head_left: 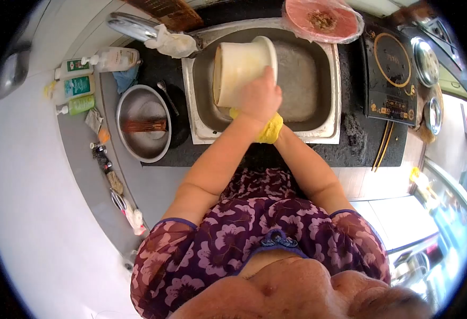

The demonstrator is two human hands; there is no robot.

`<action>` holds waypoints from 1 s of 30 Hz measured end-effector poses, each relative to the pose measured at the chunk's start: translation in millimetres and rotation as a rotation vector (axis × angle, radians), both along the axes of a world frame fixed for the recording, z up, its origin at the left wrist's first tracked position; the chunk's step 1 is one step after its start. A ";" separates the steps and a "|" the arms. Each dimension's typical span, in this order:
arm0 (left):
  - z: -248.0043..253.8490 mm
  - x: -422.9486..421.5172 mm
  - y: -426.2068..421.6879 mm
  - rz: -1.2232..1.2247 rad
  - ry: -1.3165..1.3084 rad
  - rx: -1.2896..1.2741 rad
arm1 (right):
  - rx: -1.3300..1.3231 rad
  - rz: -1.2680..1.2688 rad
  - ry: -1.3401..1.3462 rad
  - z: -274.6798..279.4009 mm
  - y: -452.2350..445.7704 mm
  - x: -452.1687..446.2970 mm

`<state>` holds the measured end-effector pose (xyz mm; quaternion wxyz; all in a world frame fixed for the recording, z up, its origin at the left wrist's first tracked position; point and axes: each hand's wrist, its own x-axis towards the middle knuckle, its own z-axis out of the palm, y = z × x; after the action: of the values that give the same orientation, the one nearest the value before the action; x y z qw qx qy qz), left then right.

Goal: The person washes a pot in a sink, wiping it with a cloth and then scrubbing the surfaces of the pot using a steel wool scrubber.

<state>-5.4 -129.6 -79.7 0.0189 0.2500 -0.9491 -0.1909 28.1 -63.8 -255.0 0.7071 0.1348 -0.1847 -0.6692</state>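
"White tub (244, 61): what could go wrong with it, taken from the body outward?"

"A lost hold, first. The right forearm (310, 165) ends at a bunched yellow cloth (269, 129), beneath the left wrist (253, 116). The right hand is hidden there, so whether its fingers are wide or narrow cannot be told. If the cloth is wet, a firm grip could be hard to keep."

"And the left hand (263, 98)?"

"It is set against the tub's rim end, its fingers seemingly curled onto the rim, though blur hides the detail. With the wrists crowded together, a sudden twist might be poorly checked."

"Where is the tub?"

"It is held on its side over the left half of the sink (302, 90); contact with the basin floor cannot be made out. Were the rim released, a roll or knock could be expected."

"Farther off?"

"A pink dish (300, 20), wrapped in clear plastic (350, 32), overhangs the sink's far right corner. It could be tipped in if bumped by the tub."
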 end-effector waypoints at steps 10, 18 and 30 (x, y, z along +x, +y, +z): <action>14.8 12.3 13.2 -0.016 0.020 0.115 | 0.509 0.095 -0.215 94.7 27.2 -10.6; -20.5 123.2 -36.8 0.657 0.295 1.277 | 0.859 0.097 3.057 135.0 90.8 -43.2; -58.0 137.7 -31.9 0.741 0.186 1.549 | 0.926 -0.071 3.025 145.2 92.2 -34.5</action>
<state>132.2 -161.5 -137.8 -0.0180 0.4692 -0.4034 -0.7853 -6.4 28.4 -109.8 -0.1141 0.4384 -0.8708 0.1911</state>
